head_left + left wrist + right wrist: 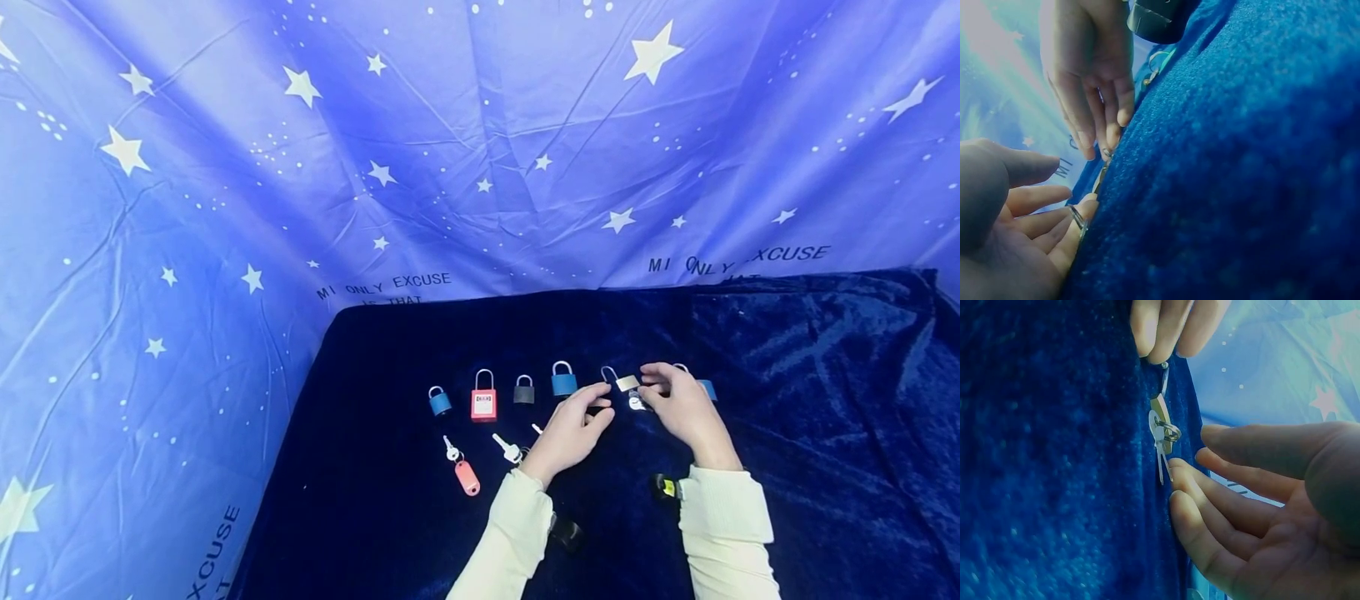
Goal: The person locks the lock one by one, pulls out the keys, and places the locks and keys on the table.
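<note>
A small brass padlock (627,383) with its shackle swung out lies on the dark blue cloth between the two hands. Keys on a ring (1159,434) lie against its lower side; whether one is in the keyhole cannot be made out. To the left, my left hand (572,429) has loosely bent fingers beside the shackle and grips nothing. On the other side, my right hand (686,408) spreads its thumb and fingers near the keys, its fingertips (1182,509) close to or touching them. Partly behind the right hand is a blue padlock (708,389).
Leftward in a row lie a blue padlock (563,382), a dark padlock (523,391), a red padlock (483,403) and a smaller blue padlock (438,402). Nearer are keys (507,448) and a key with a red tag (467,478). A starry curtain (480,150) hangs behind.
</note>
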Available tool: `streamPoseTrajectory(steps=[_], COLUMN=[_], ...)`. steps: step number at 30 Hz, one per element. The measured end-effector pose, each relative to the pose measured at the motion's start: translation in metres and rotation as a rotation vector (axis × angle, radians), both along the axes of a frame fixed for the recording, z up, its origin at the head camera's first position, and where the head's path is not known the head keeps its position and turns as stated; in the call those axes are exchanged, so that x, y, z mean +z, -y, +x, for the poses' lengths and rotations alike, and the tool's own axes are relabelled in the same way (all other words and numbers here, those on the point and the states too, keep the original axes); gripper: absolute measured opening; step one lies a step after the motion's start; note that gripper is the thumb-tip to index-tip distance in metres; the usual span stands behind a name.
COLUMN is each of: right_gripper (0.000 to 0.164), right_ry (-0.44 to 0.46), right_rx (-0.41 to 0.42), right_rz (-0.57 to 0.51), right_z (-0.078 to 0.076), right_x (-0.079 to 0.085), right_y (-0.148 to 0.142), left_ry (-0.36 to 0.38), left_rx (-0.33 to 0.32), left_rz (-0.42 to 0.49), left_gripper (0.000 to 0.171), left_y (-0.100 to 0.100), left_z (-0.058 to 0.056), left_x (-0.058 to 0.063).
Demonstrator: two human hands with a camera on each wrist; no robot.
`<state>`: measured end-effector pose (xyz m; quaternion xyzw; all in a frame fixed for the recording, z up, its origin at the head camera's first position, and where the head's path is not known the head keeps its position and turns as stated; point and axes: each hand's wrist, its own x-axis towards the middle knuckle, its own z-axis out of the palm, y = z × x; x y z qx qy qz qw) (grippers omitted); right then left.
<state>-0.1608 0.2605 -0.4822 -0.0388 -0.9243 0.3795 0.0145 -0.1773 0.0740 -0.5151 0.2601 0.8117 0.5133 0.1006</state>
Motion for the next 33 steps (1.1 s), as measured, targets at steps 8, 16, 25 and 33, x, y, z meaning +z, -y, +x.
streamPoseTrajectory(steps=[8,16,25,33], right_gripper=[0.042,0.045,0.044,0.034], right_ry=[0.009,0.038,0.078,0.057], right_rx=[0.004,-0.042,-0.076,-0.078], right_rz=[-0.042,-0.104,-0.040,-0.055], right_z=[-0.001,-0.003,-0.006,-0.006], right_x=[-0.002,-0.006,-0.011,-0.012], right_y=[0.001,0.007,0.012,0.014], left_ry=[-0.031,-0.150,-0.131,-0.045], left_rx=[-0.022,-0.064,-0.058,-0.002], left_rz=[-0.049,-0.149,-0.112,-0.035], left_gripper=[0.043,0.041,0.037,0.033], left_y=[-0.001,-0.002,-0.001,-0.003], left_z=[0.000,0.000,0.000,0.000], left_x=[0.001,0.000,-0.001,-0.003])
